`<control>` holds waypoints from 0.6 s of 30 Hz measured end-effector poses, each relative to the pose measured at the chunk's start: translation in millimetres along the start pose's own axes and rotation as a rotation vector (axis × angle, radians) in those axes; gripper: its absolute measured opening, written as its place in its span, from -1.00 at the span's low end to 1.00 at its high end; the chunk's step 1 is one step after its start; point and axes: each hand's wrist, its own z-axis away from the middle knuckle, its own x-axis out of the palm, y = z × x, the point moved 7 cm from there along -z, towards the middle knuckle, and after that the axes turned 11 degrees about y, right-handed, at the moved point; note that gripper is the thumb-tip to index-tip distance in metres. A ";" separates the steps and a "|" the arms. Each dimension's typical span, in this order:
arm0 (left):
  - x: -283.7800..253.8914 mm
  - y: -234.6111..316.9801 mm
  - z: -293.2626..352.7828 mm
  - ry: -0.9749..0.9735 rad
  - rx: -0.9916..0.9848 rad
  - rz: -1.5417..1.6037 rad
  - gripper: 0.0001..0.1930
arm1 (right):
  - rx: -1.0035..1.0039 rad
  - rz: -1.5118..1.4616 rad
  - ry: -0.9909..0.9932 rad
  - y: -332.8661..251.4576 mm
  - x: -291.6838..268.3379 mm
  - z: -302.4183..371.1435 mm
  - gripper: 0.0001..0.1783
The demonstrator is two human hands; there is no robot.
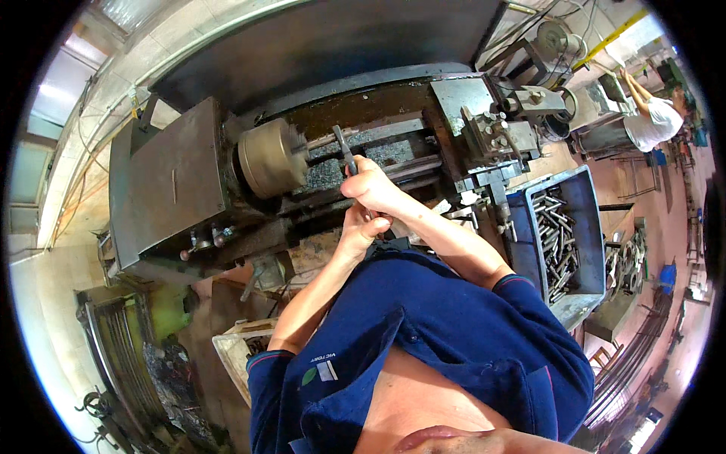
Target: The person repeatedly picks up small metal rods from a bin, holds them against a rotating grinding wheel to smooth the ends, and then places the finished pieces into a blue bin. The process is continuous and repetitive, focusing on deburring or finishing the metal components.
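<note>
In front of my body both hands are close together, before the bed of a metal lathe. My right hand [368, 185] is closed around a slim grey metal tool [344, 144], whose narrow end points up and away toward the lathe bed; its exact kind does not show. Just below and nearer to me, my left hand [363, 233] is closed with the thumb bent over the fingers. What it grips is mostly hidden. Left of the tool is the lathe's round chuck [271, 159]. Metal shavings [325, 175] lie under and beside the chuck.
The headstock [174, 178] stands at the left, the tool post [491, 135] at the right. A blue crate [595, 250] holding several metal rods is at my right. A wooden box [231, 349] sits low at my left. Another person [652, 127] works at the far right.
</note>
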 end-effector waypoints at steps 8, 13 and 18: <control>14.4 -11.1 0.1 -0.067 -0.069 0.001 -0.31 | -0.026 -0.050 0.098 22.4 -17.4 -1.5 -0.81; 3.6 -1.4 1.0 -0.009 -0.004 0.005 -0.39 | -0.015 -0.059 0.024 15.0 0.2 -5.3 -0.77; 17.8 -6.1 -5.0 -0.120 -0.042 0.012 -0.36 | -0.037 -0.049 0.117 27.9 -19.6 -6.7 -0.72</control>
